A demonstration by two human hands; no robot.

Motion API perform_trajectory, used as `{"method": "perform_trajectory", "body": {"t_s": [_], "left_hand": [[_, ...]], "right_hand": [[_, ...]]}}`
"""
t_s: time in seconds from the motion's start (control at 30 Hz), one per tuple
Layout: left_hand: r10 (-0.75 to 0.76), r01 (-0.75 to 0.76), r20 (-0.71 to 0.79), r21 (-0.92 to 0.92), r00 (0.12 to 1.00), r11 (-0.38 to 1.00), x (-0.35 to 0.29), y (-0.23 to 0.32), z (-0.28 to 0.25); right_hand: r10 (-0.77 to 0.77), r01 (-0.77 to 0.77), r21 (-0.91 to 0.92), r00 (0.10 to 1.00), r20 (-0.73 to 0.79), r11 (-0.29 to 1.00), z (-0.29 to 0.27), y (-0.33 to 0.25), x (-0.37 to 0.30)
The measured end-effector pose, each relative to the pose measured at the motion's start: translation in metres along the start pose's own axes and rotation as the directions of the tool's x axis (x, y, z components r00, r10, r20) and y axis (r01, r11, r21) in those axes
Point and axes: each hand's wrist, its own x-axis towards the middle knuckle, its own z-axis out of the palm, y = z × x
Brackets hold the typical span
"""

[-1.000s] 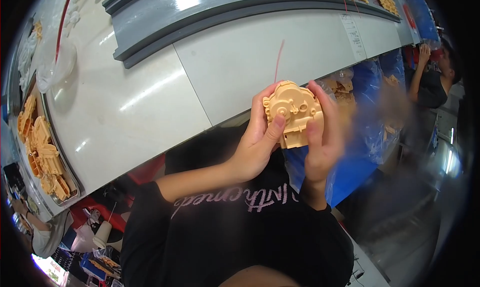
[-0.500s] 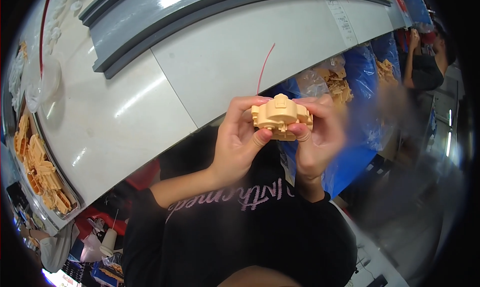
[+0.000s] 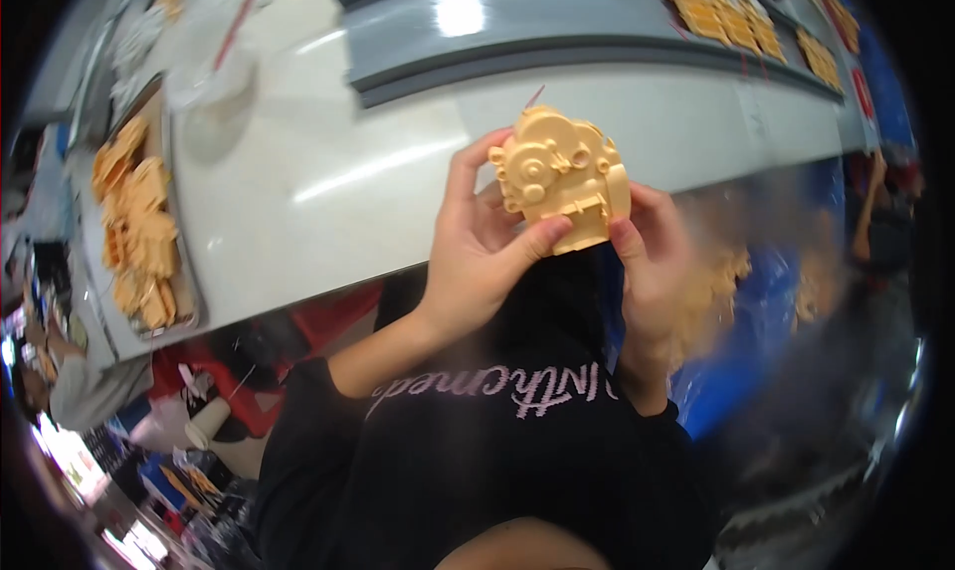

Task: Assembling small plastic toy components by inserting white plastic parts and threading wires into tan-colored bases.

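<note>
A tan moulded plastic casing (image 3: 565, 177) with raised round bosses and ribs is held up in front of my chest, its detailed broad face toward me. My left hand (image 3: 468, 242) grips its left side, thumb on the lower front and fingers behind. On the other side my right hand (image 3: 657, 257) pinches the lower right edge, with the thumb in front. A short length of thin red wire (image 3: 536, 95) shows above the casing's top; its lower end is hidden.
The white table (image 3: 298, 242) carries a tray (image 3: 189, 321) of tan parts at left, beside a clear plastic container (image 3: 211, 78). A grey rail (image 3: 597, 53) runs along the back, with tan pieces (image 3: 731, 18) at its right. Blue plastic (image 3: 761, 291) hangs at right; a person (image 3: 875, 212) is beyond.
The casing has been raised and tilted from edge-on, so its broad face now shows. Both hands still hold it. The view has turned, bringing the tray and rail farther right.
</note>
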Motion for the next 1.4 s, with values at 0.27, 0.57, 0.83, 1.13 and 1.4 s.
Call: {"method": "perform_trajectory", "body": {"t_s": [0.27, 0.57, 0.83, 1.13, 1.4], "left_hand": [[0.402, -0.315, -0.176, 0.38, 0.898, 0.87, -0.039, 0.083, -0.044], [0.945, 0.418, -0.1, 0.907, 0.31, -0.041, -0.12, 0.211, -0.217], [0.986, 0.665, 0.058, 0.732, 0.153, -0.147, -0.124, 0.182, -0.263], [0.997, -0.24, -0.005, 0.97, 0.071, 0.022, -0.035, 0.105, -0.134], [0.446, -0.365, 0.051, 0.661, 0.893, 0.656, 0.002, 0.018, -0.035]], "right_hand": [[-0.059, 0.069, -0.031, 0.965, 0.257, 0.997, 0.054, -0.006, -0.015], [-0.092, 0.118, -0.119, 0.975, 0.203, 0.986, 0.029, 0.015, -0.004], [-0.306, 0.271, -0.276, 0.947, -0.094, 0.922, -0.006, 0.0, 0.032], [-0.692, 0.354, -0.934, 0.688, 0.22, 0.055, -0.099, -0.04, 0.2], [-0.387, 0.42, -0.891, 0.803, 0.452, -0.17, -0.121, -0.048, 0.222]]}}
